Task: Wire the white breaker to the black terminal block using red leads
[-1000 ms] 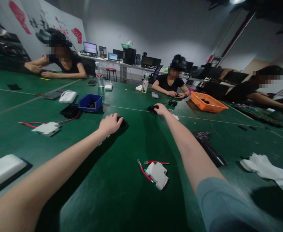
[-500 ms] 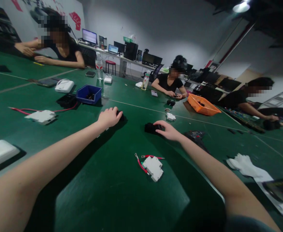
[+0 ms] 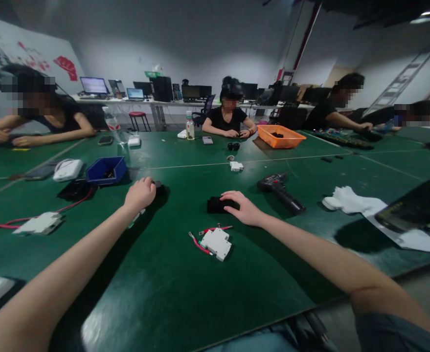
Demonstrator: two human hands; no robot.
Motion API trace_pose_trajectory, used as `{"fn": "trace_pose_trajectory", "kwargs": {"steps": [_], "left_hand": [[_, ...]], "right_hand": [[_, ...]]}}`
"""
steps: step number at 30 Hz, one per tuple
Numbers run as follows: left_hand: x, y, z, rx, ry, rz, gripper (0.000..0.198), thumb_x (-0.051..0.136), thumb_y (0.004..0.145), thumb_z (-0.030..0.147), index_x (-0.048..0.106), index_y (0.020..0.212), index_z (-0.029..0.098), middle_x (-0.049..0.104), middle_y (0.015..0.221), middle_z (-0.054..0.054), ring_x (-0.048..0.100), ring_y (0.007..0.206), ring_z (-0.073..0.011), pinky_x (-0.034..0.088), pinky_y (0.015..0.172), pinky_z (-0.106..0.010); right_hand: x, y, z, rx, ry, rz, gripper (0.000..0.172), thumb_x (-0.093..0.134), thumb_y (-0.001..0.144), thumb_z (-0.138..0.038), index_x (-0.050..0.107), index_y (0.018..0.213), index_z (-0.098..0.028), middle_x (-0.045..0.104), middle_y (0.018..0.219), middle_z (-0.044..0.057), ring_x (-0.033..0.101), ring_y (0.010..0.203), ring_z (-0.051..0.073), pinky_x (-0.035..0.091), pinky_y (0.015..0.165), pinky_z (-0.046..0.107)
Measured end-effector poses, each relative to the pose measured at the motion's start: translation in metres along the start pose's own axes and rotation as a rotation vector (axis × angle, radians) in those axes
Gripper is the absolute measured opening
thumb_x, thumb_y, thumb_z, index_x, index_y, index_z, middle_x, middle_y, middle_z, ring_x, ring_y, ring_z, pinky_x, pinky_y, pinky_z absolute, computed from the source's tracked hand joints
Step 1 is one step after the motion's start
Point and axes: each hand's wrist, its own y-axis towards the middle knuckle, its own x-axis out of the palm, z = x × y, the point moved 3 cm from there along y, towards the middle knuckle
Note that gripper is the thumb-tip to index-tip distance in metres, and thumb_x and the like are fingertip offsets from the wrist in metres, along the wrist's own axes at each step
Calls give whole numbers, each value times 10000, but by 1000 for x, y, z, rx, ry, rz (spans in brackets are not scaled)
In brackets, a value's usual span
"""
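Observation:
My left hand rests on the green table, fingers curled over a small black object whose end pokes out past the knuckles. My right hand lies on a black block-shaped part, fingers bent over its near edge. Just in front of that hand lies a white breaker-like unit with red wires.
A black power screwdriver lies to the right, with white gloves and a paper sheet beyond. A blue bin, white devices and red cables sit on the left. An orange tray stands far off. Several people sit around the table.
My right hand has drawn the black part from far out on the table back toward me. The view has swung to the right. My left hand has stayed on its object.

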Motion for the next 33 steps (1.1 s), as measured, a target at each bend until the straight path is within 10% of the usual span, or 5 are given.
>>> {"fn": "trace_pose_trajectory", "kwargs": {"steps": [10, 33], "left_hand": [[-2, 0, 7, 216, -115, 37, 432, 294, 924, 270, 619, 1203, 213, 677, 1168, -102, 622, 1098, -249, 468, 948, -330], [-16, -19, 21, 130, 122, 26, 528, 200, 992, 524, 637, 959, 229, 711, 943, -107, 661, 829, -283, 387, 632, -326]], "right_hand": [[-2, -16, -21, -79, -2, -42, 304, 637, 889, -228, 620, 1192, -252, 615, 1213, 88, 534, 1186, 258, 425, 1045, 499], [1, -15, -27, -139, -97, -129, 402, 617, 894, -287, 542, 1280, -199, 610, 1216, 119, 566, 1122, 262, 472, 986, 458]]}}
